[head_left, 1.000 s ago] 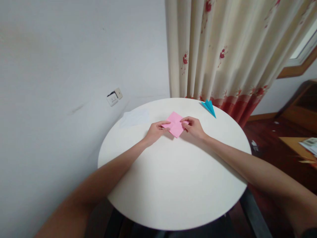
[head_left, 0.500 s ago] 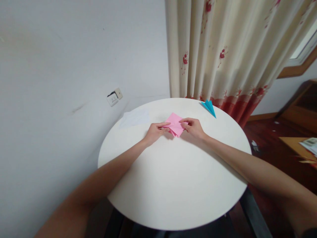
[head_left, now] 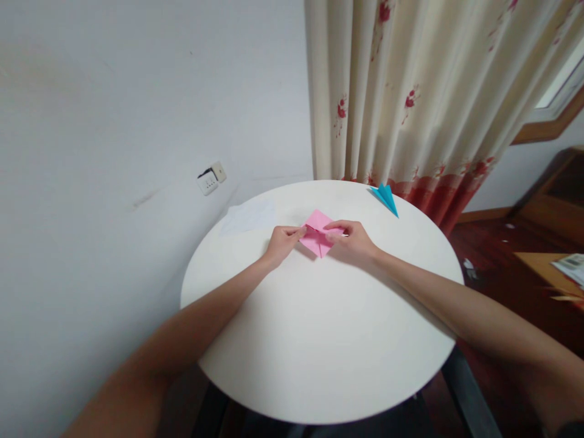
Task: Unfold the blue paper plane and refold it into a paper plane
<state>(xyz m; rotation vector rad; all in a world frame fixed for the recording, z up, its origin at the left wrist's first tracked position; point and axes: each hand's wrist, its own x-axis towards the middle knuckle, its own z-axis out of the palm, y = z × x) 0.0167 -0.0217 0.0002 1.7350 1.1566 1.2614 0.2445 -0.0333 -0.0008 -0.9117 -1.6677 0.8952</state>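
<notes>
A folded piece of pink paper (head_left: 318, 243), roughly diamond-shaped, is held between both hands just above the round white table (head_left: 314, 340). At its left corner, my left hand (head_left: 281, 243) pinches it between thumb and fingers. My right hand (head_left: 353, 238) grips the opposite corner, its thumb on the near side and the index finger reaching over the top. A horizontal opening between the folds shows across the paper's middle, with a crease running down the lower half.
A blue folded paper plane (head_left: 385, 199) lies near the far right edge of the table. White paper (head_left: 250, 217) rests at the far left. Behind stand a wall with sockets (head_left: 208, 182) and a floral curtain (head_left: 387, 91).
The pink paper's near flaps, which hung loosely, now lie flatter, and a slit shows across its middle. The left thumb has moved onto its corner; the right fingers have shifted slightly left.
</notes>
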